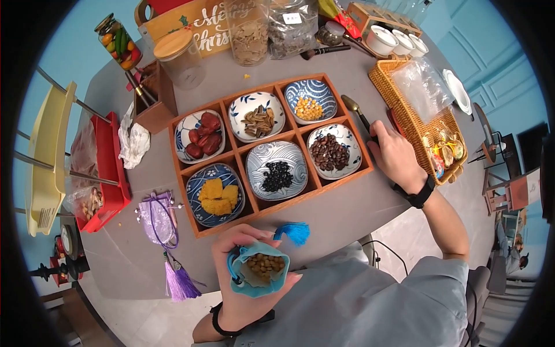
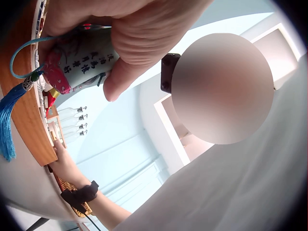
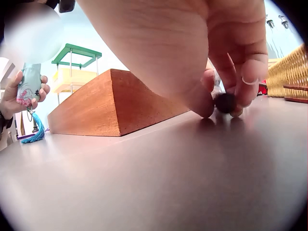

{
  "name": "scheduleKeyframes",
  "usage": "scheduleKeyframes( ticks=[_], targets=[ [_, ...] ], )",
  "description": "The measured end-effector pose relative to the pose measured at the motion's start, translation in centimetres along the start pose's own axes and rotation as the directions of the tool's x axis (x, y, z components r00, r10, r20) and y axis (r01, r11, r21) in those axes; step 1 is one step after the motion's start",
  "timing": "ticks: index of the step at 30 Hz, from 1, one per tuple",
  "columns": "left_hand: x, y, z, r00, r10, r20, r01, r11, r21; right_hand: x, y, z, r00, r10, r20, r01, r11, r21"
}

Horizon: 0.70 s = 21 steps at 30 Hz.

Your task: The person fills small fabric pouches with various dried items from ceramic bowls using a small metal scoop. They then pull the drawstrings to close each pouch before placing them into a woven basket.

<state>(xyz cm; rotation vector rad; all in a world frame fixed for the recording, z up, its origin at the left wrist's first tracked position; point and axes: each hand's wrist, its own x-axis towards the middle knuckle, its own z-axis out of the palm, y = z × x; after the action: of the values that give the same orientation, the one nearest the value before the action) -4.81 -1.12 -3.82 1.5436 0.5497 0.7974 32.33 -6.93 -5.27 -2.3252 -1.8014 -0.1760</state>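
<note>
My left hand (image 1: 237, 309) grips a light blue drawstring pouch (image 1: 270, 291), its open mouth facing up with tan beans or kernels inside. A blue tassel (image 1: 293, 232) hangs from it over the table edge. My right hand (image 1: 399, 159) pinches the dark handle (image 3: 225, 103) of a spoon (image 1: 350, 104), fingertips right at the tabletop. That spoon lies beside a wooden divided box (image 1: 272, 211) holding patterned bowls. Nearest the spoon are bowls of dark brown beans (image 1: 329, 152) and yellow corn kernels (image 1: 308, 109). Others hold black beans (image 1: 277, 176), red dates (image 1: 203, 136), brown dried pieces (image 1: 258, 121) and yellow chunks (image 1: 217, 196).
Right of the box stands a wicker basket (image 1: 381, 75) with packets. A purple pouch (image 1: 158, 217) with tassels lies left, near a red tray (image 1: 118, 196) and crumpled tissue (image 1: 136, 139). Jars, including a wood-lidded one (image 1: 182, 69), line the back.
</note>
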Motion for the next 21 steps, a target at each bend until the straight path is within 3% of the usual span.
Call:
scheduleKeyframes(
  ticks=[2, 5, 7, 9, 11, 13, 15, 17, 21],
  targets=[
    [-0.5, -0.3, -0.3, 1.0, -0.006, -0.012, 0.006, 1.0, 0.0, -0.2, -0.2, -0.1, 1.0, -0.002, -0.02, 0.002, 1.0, 0.031],
    [-1.0, -1.0, -0.4, 0.999, -0.007, -0.037, 0.006, 1.0, -0.011, -1.2, -0.4, -1.8, 0.99, 0.134, -0.045, -0.13, 0.988, 0.077],
    [-1.3, -1.2, -0.3, 0.999, -0.01, -0.05, 0.009, 1.0, -0.001, -2.5, -2.9, -4.7, 0.95, 0.208, -0.232, -0.172, 0.971, 0.167],
    [-1.6, -1.5, -0.1, 0.998, -0.01, -0.064, 0.01, 1.0, -0.008, -5.1, -6.0, -6.9, 0.95, 0.198, -0.243, -0.112, 0.938, 0.327],
    [-1.7, -2.1, 0.1, 0.998, 0.0, -0.066, -0.002, 1.0, -0.026, -8.5, -8.9, -6.1, 0.992, -0.023, -0.128, 0.099, 0.773, 0.626],
    [-1.8, -2.6, 0.5, 0.996, -0.007, -0.086, 0.004, 0.999, -0.034, -8.8, -13.3, -5.5, 0.957, -0.29, 0.035, 0.18, 0.68, 0.711],
    [-1.9, -3.0, 1.0, 0.994, -0.029, -0.11, 0.023, 0.998, -0.058, -8.5, -16.7, -4.1, 0.921, -0.35, 0.171, 0.13, 0.69, 0.712],
    [-2.2, -3.3, 1.4, 0.989, -0.044, -0.14, 0.034, 0.997, -0.074, -8.0, -18.7, -2.5, 0.945, -0.293, 0.147, 0.087, 0.657, 0.749],
    [-2.4, -3.3, 1.8, 0.985, -0.023, -0.171, 0.025, 1.0, 0.004, -7.4, -19.5, -0.6, 0.957, -0.289, -0.026, 0.203, 0.601, 0.773]
  ],
)
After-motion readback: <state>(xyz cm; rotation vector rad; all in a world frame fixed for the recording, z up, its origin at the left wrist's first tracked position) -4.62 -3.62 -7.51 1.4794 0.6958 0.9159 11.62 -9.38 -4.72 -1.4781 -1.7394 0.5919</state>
